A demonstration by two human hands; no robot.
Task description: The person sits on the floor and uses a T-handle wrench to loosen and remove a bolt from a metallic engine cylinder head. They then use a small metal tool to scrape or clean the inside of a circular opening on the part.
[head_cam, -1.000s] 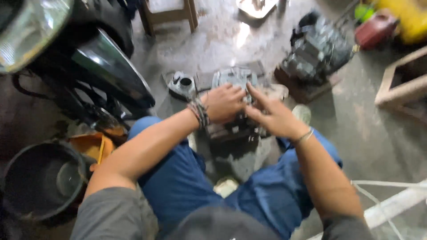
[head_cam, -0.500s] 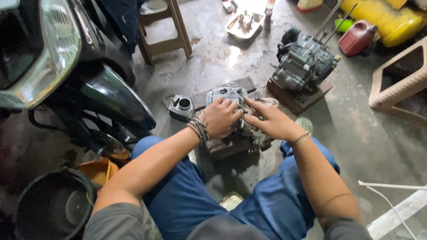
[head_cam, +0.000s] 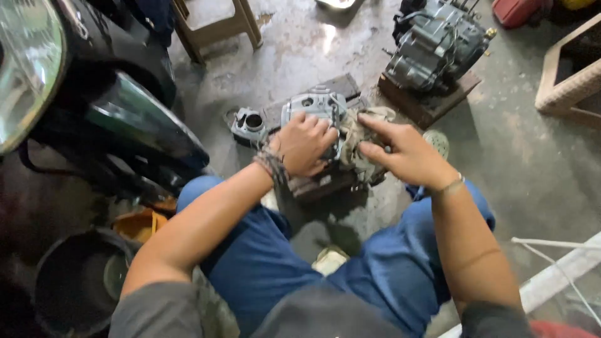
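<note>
stained concrete floor carries a wooden block (head_cam: 325, 183) at centre where the grey cylinder head (head_cam: 316, 107) sits, left hand (head_cam: 305, 145) clamped over it, right hand (head_cam: 405, 155) half-curled pressing a soft rag (head_cam: 363, 128) at its 3 o'clock; likely heavy, rigid, oily, best gripped by its flanks

From where I stand there is no package, label, sign or screen to be seen anywhere on this workshop floor, though the far corners are cut off.
</note>
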